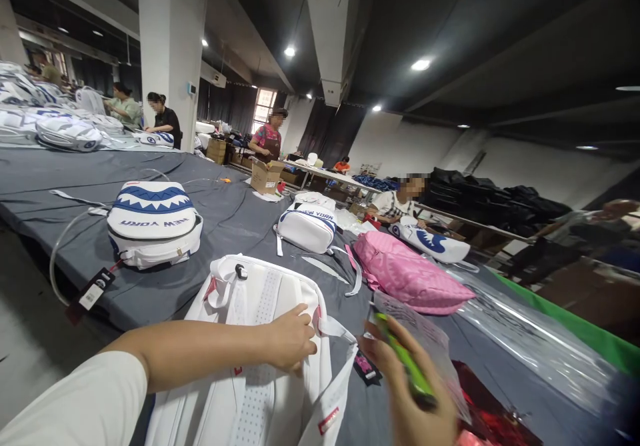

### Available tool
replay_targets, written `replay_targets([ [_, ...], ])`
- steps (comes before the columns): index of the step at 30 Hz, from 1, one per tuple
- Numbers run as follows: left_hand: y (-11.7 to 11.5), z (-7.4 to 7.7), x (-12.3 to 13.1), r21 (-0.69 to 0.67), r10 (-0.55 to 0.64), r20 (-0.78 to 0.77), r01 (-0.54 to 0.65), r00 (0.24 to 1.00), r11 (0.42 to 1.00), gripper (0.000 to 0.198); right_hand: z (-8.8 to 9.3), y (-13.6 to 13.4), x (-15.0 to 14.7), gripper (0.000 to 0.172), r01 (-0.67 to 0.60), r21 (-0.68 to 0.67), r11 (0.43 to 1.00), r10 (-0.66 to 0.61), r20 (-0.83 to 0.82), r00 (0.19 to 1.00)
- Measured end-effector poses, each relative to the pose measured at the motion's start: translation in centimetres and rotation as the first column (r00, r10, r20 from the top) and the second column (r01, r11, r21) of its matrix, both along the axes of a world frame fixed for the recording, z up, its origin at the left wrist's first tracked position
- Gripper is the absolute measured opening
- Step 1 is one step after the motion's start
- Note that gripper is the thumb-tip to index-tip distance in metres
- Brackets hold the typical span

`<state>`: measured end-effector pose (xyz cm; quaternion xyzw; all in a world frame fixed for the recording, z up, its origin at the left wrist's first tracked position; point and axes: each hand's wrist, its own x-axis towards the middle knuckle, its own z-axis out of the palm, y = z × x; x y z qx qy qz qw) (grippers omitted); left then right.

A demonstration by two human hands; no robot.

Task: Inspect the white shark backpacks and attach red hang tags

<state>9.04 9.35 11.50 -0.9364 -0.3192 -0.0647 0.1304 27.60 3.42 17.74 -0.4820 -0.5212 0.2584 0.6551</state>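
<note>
A white backpack (265,299) lies in front of me with its padded back panel and straps facing up. My left hand (293,339) reaches across it, its fingers curled on the panel near the right edge. Blurred by motion, my right hand (417,386) grips a slim green-and-black handled tool (407,359), which looks like a utility knife; its tip is too smeared to make out. Between the hands, a white shoulder strap (335,389) with a red label hangs off the pack. A black tag with a pink mark (367,366) lies beside it.
On the grey-covered table (235,219) stand a blue-and-white backpack (153,223), a smaller white bag (307,223) and a pink bag (407,273). Clear plastic (530,339) and shiny red wrapping (493,406) lie at right. Several people work around it.
</note>
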Motion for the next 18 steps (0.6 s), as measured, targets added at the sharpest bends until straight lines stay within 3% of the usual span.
replay_targets([
  [2, 0.0, -0.2, -0.2, -0.002, -0.006, 0.006, 0.006, 1.0, 1.0, 0.035, -2.6, 1.2, -3.2, 0.055, -0.028, -0.047, 0.998, 0.024, -0.084, 0.996],
  [5, 0.2, -0.6, -0.5, 0.007, -0.023, 0.031, 0.023, 0.999, 1.0, 0.033, -7.5, 3.1, -6.3, 0.05, 0.059, -0.128, 0.99, -0.094, -0.283, 0.954],
  [9, 0.7, -1.3, -0.5, -0.007, -0.034, 0.053, 0.035, 0.998, 0.999, 0.038, -12.2, 3.4, -5.6, 0.046, 0.064, -0.207, 0.976, -0.125, -0.298, 0.946],
  [13, 1.2, -1.3, -0.4, -0.031, -0.061, 0.066, 0.063, 0.996, 0.998, 0.042, -13.3, 2.4, -3.9, 0.048, 0.061, -0.237, 0.97, -0.118, -0.235, 0.965],
  [18, 1.9, 0.7, -1.0, -0.078, -0.097, 0.043, 0.101, 0.994, 0.992, 0.032, -13.9, 2.1, -4.1, 0.048, 0.009, -0.203, 0.979, -0.047, -0.182, 0.982],
])
